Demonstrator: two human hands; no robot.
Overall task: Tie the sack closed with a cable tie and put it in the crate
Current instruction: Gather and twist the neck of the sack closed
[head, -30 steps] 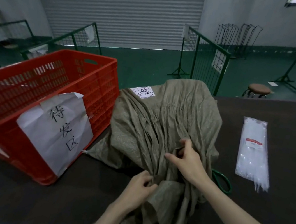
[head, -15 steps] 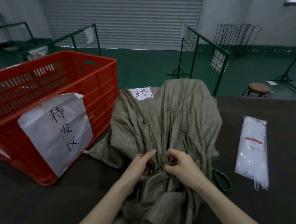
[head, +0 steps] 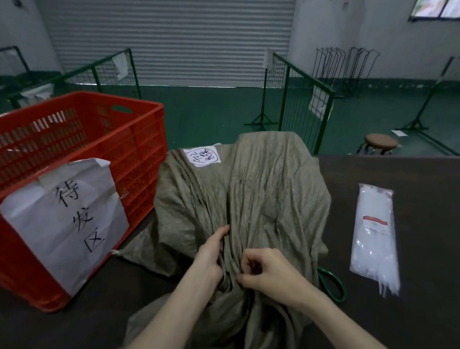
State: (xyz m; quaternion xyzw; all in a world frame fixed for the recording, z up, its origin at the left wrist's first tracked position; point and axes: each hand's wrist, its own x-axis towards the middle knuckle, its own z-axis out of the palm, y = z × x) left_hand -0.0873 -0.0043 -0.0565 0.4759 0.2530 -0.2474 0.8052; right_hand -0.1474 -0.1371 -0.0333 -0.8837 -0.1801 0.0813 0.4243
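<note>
- Two hands meet on the gathered neck of the sack point(head: 249, 194); both forearms run off the bottom edge of the view.
- The left hand point(head: 209, 255) lays its fingers point(head: 222, 233) nearly straight along the pleats. Their tips are sunk in a fold and the thumb is hidden, so whether it grips cannot be told.
- The right hand point(head: 271, 273) curls its fingers point(head: 252, 260) and pinches the bunched cloth; whatever sits inside the pinch is hidden.
- A green loop point(head: 331, 284) pokes out from under the sack just right of the fingers, the rest of it covered.
- The sack is dull olive woven cloth, heavily creased. It lies on the dark desk point(head: 435, 230) and bulges beyond the fingers, with a handwritten white sticker point(head: 202, 156) on its far left.
- The red crate point(head: 61, 134) stands left of the fingers, just beside the sack, its left end cut off. A handwritten paper sheet point(head: 65, 217) hangs on its near wall.
- A packet of cable ties point(head: 372, 237) lies well right of the fingers, apart from the sack.
</note>
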